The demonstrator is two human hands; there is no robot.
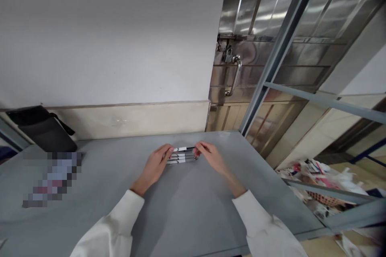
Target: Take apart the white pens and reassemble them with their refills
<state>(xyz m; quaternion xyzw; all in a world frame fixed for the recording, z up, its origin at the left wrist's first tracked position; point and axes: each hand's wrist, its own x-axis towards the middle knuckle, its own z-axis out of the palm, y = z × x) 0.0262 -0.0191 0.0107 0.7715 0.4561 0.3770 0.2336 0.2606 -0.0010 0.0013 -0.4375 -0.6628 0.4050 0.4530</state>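
Left hand (154, 164) and right hand (211, 156) pinch one pen (181, 149) at opposite ends, probably for steadiness, beside other pens (181, 161) lying parallel on the bench (187, 209)

The pens (180, 155) look smooth plastic, the tabletop (187, 213) matt, the sleeves (116, 223) cloth, the door (256, 54) glossy metal.
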